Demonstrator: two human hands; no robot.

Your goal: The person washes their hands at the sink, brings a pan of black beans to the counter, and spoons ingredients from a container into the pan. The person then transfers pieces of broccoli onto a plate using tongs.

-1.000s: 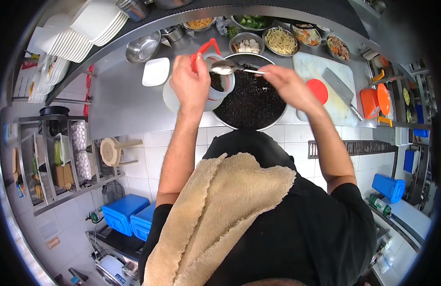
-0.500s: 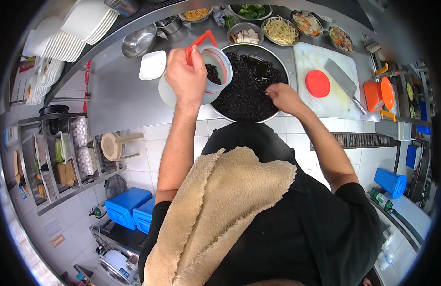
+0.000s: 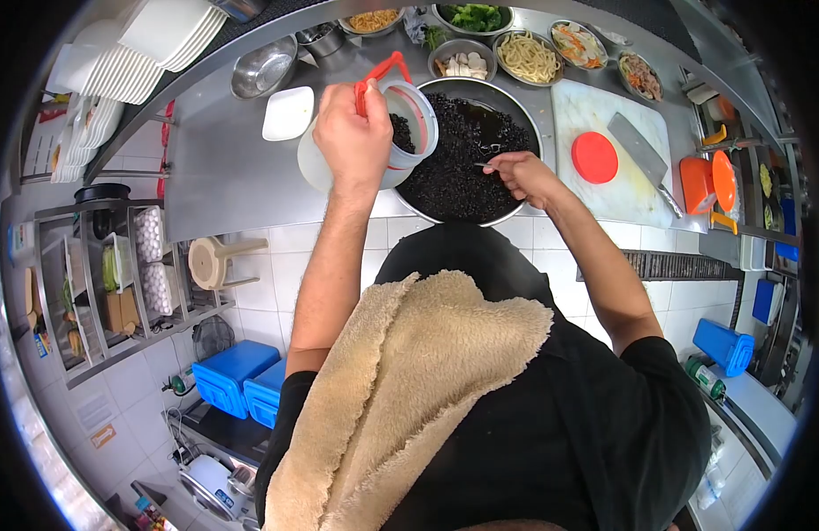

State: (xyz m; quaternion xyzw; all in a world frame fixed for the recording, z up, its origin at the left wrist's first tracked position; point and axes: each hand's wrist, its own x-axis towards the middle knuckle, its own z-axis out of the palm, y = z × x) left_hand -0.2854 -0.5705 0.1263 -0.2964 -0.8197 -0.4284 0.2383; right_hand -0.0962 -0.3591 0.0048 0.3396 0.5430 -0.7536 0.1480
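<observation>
My left hand [image 3: 354, 133] is closed around the red handle of a translucent plastic bucket [image 3: 399, 163], tipped with its mouth toward the pan. Some black, grainy food shows inside it. Beside and under its rim lies a wide, round metal pan [image 3: 535, 133] holding a layer of the same black food [image 3: 458, 190], with dark liquid pooled at the upper part. Over the pan's right side, my right hand [image 3: 529, 180] pinches a thin metal utensil [image 3: 482, 165]. Its far end is lost against the black food, so I cannot tell its kind.
Right of the pan, a white cutting board [image 3: 569, 111] carries a red round lid [image 3: 594, 157] and a cleaver [image 3: 638, 149]. Bowls of noodles [image 3: 529, 58], mushrooms [image 3: 465, 65] and broccoli [image 3: 473, 16] line the back. A white square dish [image 3: 287, 113] sits left.
My right hand's fingers have shifted and opened out a little, and more of the metal utensil shows, pointing left. My left hand keeps the bucket tipped in nearly the same place.
</observation>
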